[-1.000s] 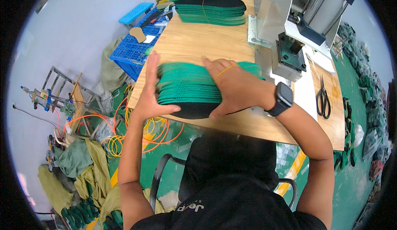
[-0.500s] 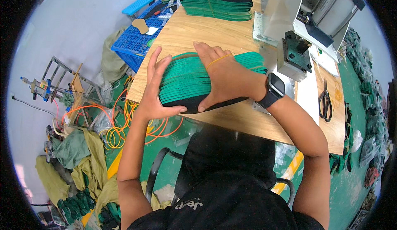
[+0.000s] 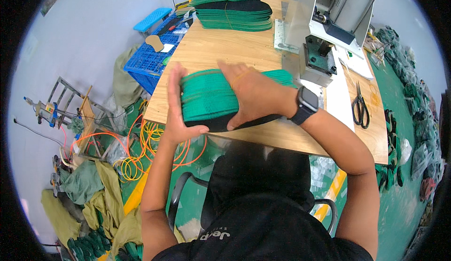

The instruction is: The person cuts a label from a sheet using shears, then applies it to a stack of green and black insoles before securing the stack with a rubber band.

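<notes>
A thick stack of green insoles (image 3: 209,96) with a black face stands on its edges near the front of the wooden table. My left hand (image 3: 177,113) grips the stack's left end, thumb along the lower front and fingers up the side. Across the middle lies my right hand (image 3: 258,92), its thumb on the black face and its fingers over the top. A thin yellow rubber band, blurred now, loops over the right fingers. Green insole edges show beyond this hand toward the right. A dark watch (image 3: 306,103) sits on my right wrist.
Banded bundles of green insoles (image 3: 230,14) are piled at the table's far side. A press machine (image 3: 319,59) stands at the right, with black scissors (image 3: 360,108) nearby. Beyond the left edge is a blue crate (image 3: 143,68). Orange and yellow hoses (image 3: 136,153) coil on the floor.
Both hands keep their hold on the stack. The left fingers have drawn in closer against its end, and motion blurs both hands. The view has shifted slightly.
</notes>
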The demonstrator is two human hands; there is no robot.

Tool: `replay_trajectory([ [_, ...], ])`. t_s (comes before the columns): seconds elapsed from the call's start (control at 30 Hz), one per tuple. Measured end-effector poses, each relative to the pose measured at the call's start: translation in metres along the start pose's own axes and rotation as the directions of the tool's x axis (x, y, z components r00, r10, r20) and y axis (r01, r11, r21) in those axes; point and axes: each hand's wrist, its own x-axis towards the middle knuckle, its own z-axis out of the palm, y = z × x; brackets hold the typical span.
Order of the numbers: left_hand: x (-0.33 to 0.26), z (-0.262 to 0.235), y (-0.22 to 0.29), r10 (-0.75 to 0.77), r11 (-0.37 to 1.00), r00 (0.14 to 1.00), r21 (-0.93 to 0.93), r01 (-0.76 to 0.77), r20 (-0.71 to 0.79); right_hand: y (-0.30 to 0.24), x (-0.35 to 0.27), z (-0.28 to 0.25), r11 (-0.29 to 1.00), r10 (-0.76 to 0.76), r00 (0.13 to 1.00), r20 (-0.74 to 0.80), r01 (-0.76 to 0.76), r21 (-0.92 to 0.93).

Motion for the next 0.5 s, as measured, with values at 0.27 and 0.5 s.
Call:
replay_trajectory([
  [0.27,-0.012,-0.045,-0.005,-0.343,0.864,0.933,-0.428,0.266,-0.113,-0.069,-0.039,-0.035,0.911,-0.088,0.987,0.131,0.027,0.412],
  [0.5,0.01,0.02,0.098,0.119,0.822,0.739,-0.484,0.301,0.663,-0.115,-0.092,-0.027,0.361,-0.508,0.857,-0.091,0.307,0.88],
])
